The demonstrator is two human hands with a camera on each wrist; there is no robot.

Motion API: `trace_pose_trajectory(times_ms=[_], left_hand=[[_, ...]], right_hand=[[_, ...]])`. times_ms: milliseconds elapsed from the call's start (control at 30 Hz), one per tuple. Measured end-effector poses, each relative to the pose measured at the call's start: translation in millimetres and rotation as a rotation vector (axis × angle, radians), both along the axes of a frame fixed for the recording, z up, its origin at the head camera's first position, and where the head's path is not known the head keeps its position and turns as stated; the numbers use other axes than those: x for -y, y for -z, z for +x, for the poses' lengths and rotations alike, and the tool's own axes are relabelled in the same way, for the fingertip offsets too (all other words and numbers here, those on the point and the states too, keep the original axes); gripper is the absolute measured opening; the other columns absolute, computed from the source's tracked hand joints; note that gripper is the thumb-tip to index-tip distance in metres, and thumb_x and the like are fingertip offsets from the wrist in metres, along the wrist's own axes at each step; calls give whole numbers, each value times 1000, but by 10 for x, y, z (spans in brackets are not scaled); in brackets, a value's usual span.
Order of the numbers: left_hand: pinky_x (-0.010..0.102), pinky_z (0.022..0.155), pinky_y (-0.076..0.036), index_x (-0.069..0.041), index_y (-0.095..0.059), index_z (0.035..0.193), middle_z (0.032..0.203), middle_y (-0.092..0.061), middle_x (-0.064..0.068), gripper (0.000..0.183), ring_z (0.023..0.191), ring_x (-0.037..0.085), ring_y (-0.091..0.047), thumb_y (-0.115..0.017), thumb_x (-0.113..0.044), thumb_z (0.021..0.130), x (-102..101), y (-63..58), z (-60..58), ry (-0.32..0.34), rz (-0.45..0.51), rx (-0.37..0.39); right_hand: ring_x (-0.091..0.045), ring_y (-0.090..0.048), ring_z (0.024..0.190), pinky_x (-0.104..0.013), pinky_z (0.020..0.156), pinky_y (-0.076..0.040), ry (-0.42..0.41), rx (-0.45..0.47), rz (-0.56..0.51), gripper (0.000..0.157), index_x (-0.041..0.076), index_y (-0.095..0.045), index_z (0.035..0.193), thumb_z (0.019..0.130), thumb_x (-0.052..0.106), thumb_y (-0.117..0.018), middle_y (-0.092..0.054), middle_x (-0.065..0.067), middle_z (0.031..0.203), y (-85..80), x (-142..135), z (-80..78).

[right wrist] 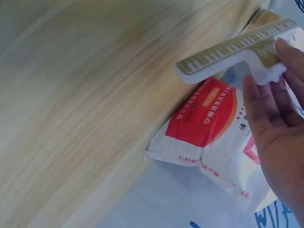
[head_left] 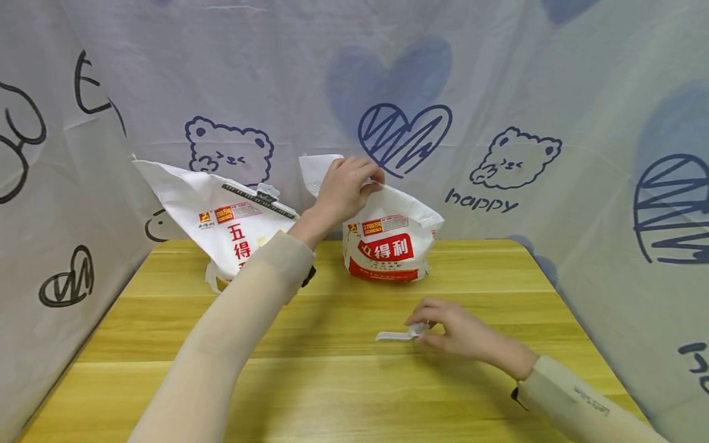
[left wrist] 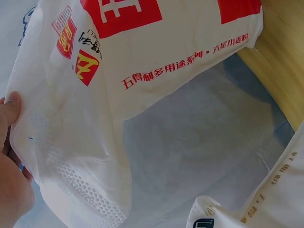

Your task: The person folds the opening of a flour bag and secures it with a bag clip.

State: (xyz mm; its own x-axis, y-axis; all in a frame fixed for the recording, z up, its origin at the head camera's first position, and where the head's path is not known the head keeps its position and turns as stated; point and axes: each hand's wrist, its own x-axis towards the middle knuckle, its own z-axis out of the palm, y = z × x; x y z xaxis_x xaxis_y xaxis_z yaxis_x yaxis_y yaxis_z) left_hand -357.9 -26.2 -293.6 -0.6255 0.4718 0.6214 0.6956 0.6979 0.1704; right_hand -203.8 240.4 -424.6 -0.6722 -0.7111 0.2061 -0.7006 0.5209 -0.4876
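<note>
At the back of the table stands a white and red flour bag (head_left: pixel 390 246) with red Chinese lettering. Its folded top edge is gripped by my left hand (head_left: pixel 348 189), and the bag's upper corner sticks out to the left of the fingers. The left wrist view shows the thumb on the white plastic of the bag (left wrist: pixel 156 80). Lower and to the right, my right hand (head_left: pixel 451 329) pinches a white bag clip (head_left: pixel 394 336) above the table. Seen from the right wrist, the clip (right wrist: pixel 228 53) has a gold ruled strip along its bar.
Left of the gripped bag, a second flour bag (head_left: pixel 191 200) leans with a dark-striped clip (head_left: pixel 260 200) across its top. My left forearm covers part of it. A wooden table (head_left: pixel 332 394) lies beneath, with a printed cloth (head_left: pixel 498 74) hanging behind and at the sides.
</note>
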Motion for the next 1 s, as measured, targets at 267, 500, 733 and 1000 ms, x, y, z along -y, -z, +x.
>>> trace_pose_trajectory(times_ms=[267,500,733,1000], left_hand=[[39,104,-42,-17,-73,109,112,-73,-3,9,112,19,-60,-69,-19,101,-4,13,-2,6,4,-8],[40,105,-42,-16,-73,109,111,-73,-3,9,112,20,-61,-69,-19,102,-6,22,-15,5,13,-21],[40,104,-42,-16,-73,108,111,-73,-2,8,112,20,-61,-69,-18,101,-6,27,-21,9,18,-36],[41,104,-42,-16,-73,107,110,-73,-3,7,112,20,-61,-70,-18,101,1,38,-23,13,22,-42]], right_hand=[[-14,-69,94,-35,82,-61,101,-53,-201,31,9,-76,112,84,1,-85,-71,0,109,18,18,-36],[-20,-73,92,-33,83,-62,129,-92,-396,33,2,-74,113,82,-7,-83,-73,-7,106,69,87,-111],[-20,-71,94,-35,82,-63,199,-136,-511,35,2,-73,116,84,-8,-81,-73,-12,112,83,147,-157],[-23,-72,101,-32,87,-61,280,-167,-606,34,-2,-72,117,84,-10,-79,-72,-13,114,33,192,-190]])
